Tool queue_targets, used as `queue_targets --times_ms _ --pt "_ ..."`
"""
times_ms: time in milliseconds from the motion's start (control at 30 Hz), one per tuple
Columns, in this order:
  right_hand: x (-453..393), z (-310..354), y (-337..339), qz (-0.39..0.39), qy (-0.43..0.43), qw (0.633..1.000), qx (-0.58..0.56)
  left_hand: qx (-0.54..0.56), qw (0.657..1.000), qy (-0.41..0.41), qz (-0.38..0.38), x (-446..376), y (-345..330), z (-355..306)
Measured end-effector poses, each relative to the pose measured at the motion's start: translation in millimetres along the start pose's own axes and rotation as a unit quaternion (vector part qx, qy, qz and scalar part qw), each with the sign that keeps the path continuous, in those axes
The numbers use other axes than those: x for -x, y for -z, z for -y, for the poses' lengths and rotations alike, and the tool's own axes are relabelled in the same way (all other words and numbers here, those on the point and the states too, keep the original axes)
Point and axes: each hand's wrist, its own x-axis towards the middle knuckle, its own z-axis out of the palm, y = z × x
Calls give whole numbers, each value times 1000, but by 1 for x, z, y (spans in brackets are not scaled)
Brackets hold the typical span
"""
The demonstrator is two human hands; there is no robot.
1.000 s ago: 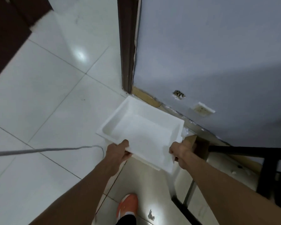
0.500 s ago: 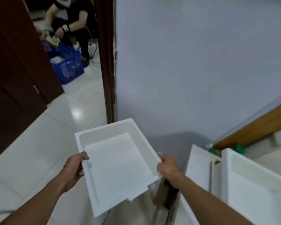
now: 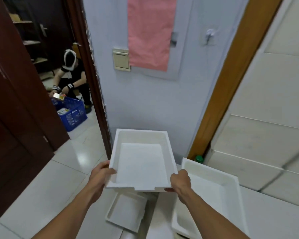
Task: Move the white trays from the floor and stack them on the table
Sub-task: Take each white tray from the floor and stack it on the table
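Held tray (image 3: 141, 163): white, shallow, open side up; being carried in the air in front of the pale wall (image 3: 145, 104) — the landmark here.
Left hand (image 3: 100, 176): gripping the held tray's near-left corner; thumb lying over the rim.
Right hand (image 3: 180, 181): clasping the near-right corner; fingers curling under.
Table tray (image 3: 231, 195): resting on the white table (image 3: 274, 216), right of the wall; just beside the held tray.
Floor tray (image 3: 126, 214): lying on the tiles below the wall — directly under the held tray.
Blue crate (image 3: 72, 112): left of the wall, past the doorway; a seated person (image 3: 72, 78) beside it.
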Motion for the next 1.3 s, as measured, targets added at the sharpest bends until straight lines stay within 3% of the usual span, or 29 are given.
queue_targets --times_ms 300,667,900,1300 --pt "38 -43 101 -58 3 995 -78 -97 992 -56 56 82 -92 27" --pt "59 -124 179 -106 -66 991 -46 -172 973 -49 146 134 -175 58" --pt "64 -158 200 -127 -88 987 -40 -216 958 -41 184 140 -200 77" --pt "55 -166 195 -95 -116 987 -64 -307 938 -32 158 135 -206 80"
